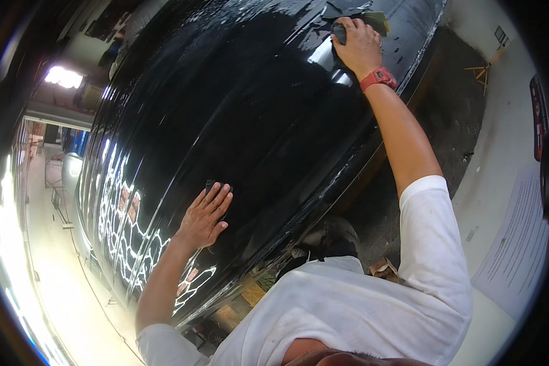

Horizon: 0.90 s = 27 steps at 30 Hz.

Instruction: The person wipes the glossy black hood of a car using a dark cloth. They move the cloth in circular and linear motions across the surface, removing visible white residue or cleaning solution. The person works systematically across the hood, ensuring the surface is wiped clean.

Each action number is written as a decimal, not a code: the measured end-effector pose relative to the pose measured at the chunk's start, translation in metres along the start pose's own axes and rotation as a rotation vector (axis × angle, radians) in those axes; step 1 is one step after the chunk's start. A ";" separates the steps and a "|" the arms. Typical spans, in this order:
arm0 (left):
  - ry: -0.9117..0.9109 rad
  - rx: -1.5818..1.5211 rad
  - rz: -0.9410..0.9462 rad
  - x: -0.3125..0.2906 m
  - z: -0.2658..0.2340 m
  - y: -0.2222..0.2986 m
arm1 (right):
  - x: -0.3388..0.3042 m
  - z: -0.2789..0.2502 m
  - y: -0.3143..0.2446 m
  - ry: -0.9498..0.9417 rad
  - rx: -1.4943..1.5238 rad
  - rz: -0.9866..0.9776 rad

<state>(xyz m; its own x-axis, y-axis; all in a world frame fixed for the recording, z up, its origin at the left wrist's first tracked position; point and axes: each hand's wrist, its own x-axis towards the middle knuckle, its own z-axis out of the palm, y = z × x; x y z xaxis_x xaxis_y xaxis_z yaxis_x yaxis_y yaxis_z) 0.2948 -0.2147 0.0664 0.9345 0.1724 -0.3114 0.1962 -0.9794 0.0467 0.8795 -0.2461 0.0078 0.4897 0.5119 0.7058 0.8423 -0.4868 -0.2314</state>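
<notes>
A glossy black car body panel (256, 116) fills the middle, wet and streaked near its far end. At the far right, my right hand (360, 50) is closed over a dark block (339, 33) pressed on the panel. An olive-yellow sheet (378, 22), which looks like sandpaper, sticks out beyond its fingers. A red watch (379, 79) is on that wrist. Nearer and to the left, my left hand (205, 217) lies with fingers nearly straight over a small dark pad (210, 185) on the panel. The pad's edges show past the fingertips; the rest is hidden.
Ceiling-style lights reflect in a honeycomb pattern (125, 226) on the panel's left side. A pale wall (500, 140) with a printed sheet (518, 244) curves along the right. A yellow stand (483, 72) is by it. Cardboard pieces (383, 269) lie on the floor near me.
</notes>
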 end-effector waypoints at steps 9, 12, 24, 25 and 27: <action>0.420 0.033 0.236 0.337 -0.084 0.029 | 0.002 -0.007 -0.011 -0.027 0.103 -0.021; 0.440 0.003 0.203 0.343 -0.082 0.031 | 0.006 -0.013 0.015 -0.097 0.154 -0.155; 0.337 -0.076 -0.039 0.240 -0.065 0.012 | -0.010 -0.021 0.033 -0.052 0.211 -0.125; 0.421 -0.049 -0.034 0.290 -0.069 0.011 | -0.006 -0.023 0.031 -0.042 0.213 -0.131; 0.564 0.019 -0.111 0.367 -0.087 0.003 | 0.004 -0.023 0.013 -0.024 0.279 -0.168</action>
<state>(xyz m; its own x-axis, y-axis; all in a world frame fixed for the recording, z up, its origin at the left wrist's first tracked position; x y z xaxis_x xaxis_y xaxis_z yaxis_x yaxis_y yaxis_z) 0.6644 -0.1448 0.0349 0.9236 0.2984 0.2408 0.3016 -0.9531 0.0242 0.8870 -0.2670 0.0232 0.3413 0.5863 0.7347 0.9393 -0.1833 -0.2901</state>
